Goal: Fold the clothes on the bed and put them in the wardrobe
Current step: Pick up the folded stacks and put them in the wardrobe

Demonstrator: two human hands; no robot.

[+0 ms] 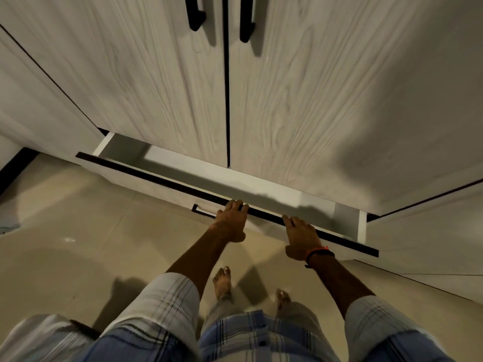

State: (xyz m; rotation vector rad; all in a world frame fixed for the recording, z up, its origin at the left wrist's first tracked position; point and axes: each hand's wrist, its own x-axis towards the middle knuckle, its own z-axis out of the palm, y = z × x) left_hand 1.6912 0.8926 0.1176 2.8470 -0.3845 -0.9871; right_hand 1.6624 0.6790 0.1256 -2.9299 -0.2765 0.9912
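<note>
Standing barefoot on the pale tiled floor [78,231], the person leans over the low pale wood-grain wardrobe drawer [162,184], which is pulled part-way out beneath the two tall closed wood-grain doors [156,87] with black bar handles [194,14]. The left hand [231,223] curls its fingertips over the drawer's dark top edge [146,172], near the small black pull handle [201,209]. The right hand [300,236], with an orange-and-black band at the wrist [317,253], lies further right along the same edge, its fingers fairly straight and pressed on top, holding nothing. What shows of the drawer's white inside [209,171] looks bare. No clothes and no bed are in view, so folded garments cannot be placed from here. By my judgement the drawer is being worked open or shut, but how much folding remains cannot be told.
</note>
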